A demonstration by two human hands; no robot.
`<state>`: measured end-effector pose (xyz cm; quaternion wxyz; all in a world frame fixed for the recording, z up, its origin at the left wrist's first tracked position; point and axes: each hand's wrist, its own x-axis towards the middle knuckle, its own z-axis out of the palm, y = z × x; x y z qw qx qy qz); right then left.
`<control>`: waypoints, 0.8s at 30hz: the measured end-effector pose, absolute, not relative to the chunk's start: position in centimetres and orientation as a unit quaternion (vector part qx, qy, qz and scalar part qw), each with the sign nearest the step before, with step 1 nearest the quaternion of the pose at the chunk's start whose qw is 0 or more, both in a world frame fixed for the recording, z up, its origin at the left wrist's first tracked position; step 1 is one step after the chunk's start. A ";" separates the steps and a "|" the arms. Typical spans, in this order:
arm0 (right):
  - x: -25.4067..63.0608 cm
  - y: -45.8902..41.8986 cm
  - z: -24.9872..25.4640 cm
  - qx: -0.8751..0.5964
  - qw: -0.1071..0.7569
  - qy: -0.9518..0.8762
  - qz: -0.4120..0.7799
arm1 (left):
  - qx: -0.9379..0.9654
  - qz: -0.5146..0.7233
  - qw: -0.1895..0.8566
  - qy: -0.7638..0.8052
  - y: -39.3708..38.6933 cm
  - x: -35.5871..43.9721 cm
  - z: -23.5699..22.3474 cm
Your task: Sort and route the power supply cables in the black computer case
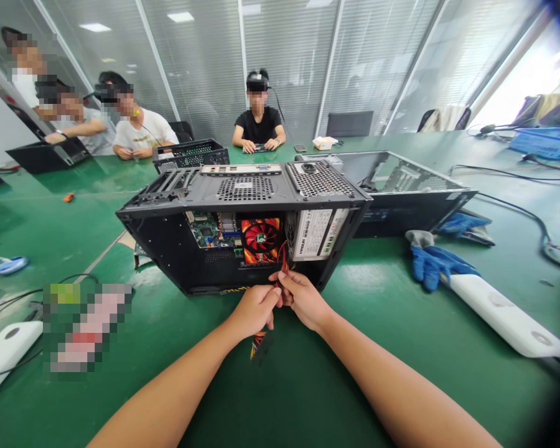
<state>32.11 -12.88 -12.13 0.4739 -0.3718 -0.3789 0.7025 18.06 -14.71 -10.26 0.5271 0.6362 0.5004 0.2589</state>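
Note:
An open black computer case [242,193] lies on its side on the green table [308,386], its inside facing me. Inside I see a green motherboard [206,229], a red fan [261,236] and a grey power supply [315,233]. My left hand [256,309] and my right hand [301,298] meet at the case's lower edge, both closed on a bundle of red, yellow and black cables [280,264] that comes out of the case. A black connector [260,344] on those cables hangs below my left hand.
A second open case [401,186] lies behind on the right. Blue gloves [432,261] and a white panel [504,314] rest at the right, white devices at the left edge. Several people sit at the far side with another black case [191,154]. Cables trail across the right.

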 end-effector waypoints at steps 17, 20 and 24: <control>31.5 -13.0 -12.2 -0.404 0.478 -0.395 0.672 | 0.743 0.223 0.327 0.540 -15.2 18.0 -9.6; 31.4 -13.0 -12.3 -0.416 0.481 -0.393 0.665 | 0.777 0.199 0.238 0.548 -15.1 18.0 -9.5; 31.4 -12.9 -12.5 -0.419 0.480 -0.396 0.661 | 0.801 0.160 0.143 0.559 -15.2 17.9 -9.8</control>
